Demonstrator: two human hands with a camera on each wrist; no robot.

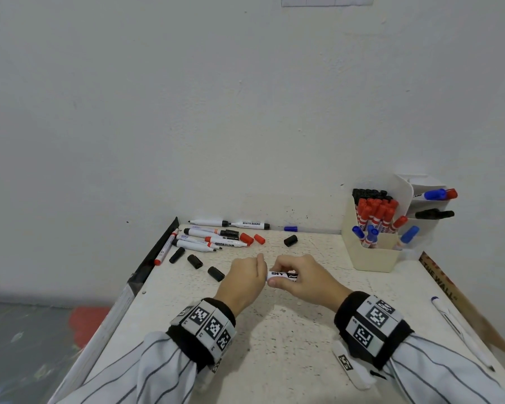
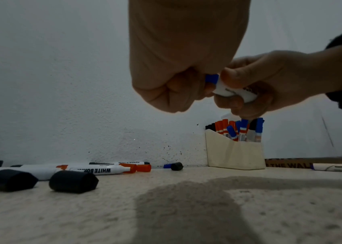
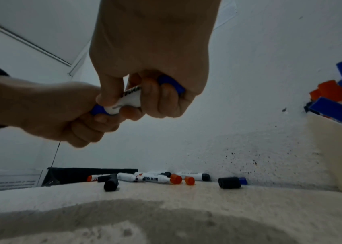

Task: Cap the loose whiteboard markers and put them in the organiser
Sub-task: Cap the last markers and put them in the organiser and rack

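My two hands meet over the middle of the table on one white marker. The right hand grips its printed barrel, and a blue tail end shows by the palm. The left hand curls round a blue cap that sits against the barrel's other end. The cream organiser stands at the back right, filled with capped red, blue and black markers. Several loose markers lie in a heap at the back left, some uncapped.
Black caps, red caps and a blue cap lie scattered behind my hands. A white rack with markers stands behind the organiser. A thin pen and a cardboard strip lie along the right edge.
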